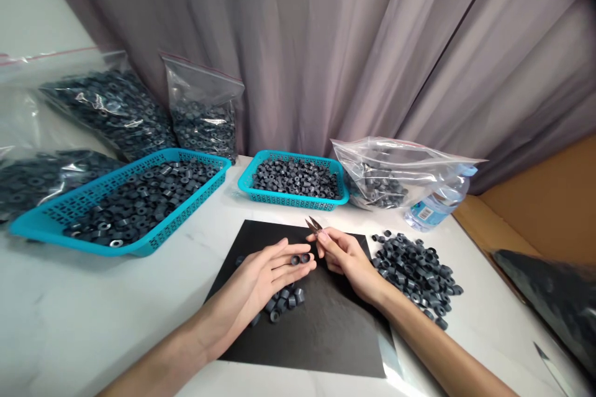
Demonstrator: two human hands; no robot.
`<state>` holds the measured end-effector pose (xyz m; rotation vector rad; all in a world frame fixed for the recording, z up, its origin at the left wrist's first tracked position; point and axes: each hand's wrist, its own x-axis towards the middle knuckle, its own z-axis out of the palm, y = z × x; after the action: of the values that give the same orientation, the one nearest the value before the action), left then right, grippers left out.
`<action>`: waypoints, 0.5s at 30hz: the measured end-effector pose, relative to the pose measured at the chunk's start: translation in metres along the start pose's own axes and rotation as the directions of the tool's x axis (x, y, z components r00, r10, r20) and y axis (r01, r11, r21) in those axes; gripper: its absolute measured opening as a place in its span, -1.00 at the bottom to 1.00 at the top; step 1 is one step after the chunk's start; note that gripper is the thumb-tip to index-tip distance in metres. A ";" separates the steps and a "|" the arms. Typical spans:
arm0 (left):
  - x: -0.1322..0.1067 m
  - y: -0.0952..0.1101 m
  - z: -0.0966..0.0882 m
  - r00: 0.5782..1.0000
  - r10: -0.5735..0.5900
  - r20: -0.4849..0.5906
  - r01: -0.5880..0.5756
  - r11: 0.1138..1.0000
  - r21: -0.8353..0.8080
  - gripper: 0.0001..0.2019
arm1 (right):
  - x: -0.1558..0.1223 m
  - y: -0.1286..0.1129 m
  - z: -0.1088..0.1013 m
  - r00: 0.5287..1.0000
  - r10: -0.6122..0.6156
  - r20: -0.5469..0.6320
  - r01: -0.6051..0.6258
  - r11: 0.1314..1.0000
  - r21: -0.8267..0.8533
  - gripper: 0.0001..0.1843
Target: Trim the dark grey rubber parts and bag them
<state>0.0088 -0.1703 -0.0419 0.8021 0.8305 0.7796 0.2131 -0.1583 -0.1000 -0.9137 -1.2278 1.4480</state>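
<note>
My left hand (272, 270) is turned palm up above a black mat, fingers stretched out. Two small dark grey ring-shaped rubber parts (300, 258) rest on its fingers. Close beside the fingertips, my right hand (344, 257) is closed around a small pair of thread snips (315, 225), blades pointing up and away from me; its handles are mostly hidden in the fingers. Below the left hand, a small group of similar dark parts (285, 301) lies on the mat (326, 338). A larger loose pile of them (416, 273) spreads right of the mat.
Two blue plastic baskets (184, 211) (298, 200) filled with dark parts stand behind the mat. Bulging zip bags (202, 111) line the back left; another bag (382, 177) and a water bottle (440, 201) stand back right. A cardboard box (535, 229) borders the right side.
</note>
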 end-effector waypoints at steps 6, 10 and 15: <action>-0.005 0.000 0.003 0.999 0.035 -0.021 -0.033 0.996 0.085 -0.74 | 0.001 0.002 -0.002 1.000 0.003 0.017 -0.003 1.000 -0.010 -0.54; -0.007 -0.003 0.001 0.998 0.061 -0.002 -0.057 0.947 0.315 -0.65 | 0.002 0.003 -0.002 1.000 -0.006 0.029 0.007 1.000 -0.025 -0.52; 0.002 -0.001 0.003 0.993 0.080 0.085 -0.109 0.897 0.429 -0.61 | 0.009 0.004 0.000 0.998 -0.047 0.049 0.052 0.994 -0.097 -0.47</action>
<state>0.0126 -0.1695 -0.0419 1.2676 0.9253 0.6552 0.2101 -0.1500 -0.1036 -0.9128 -1.3573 1.3869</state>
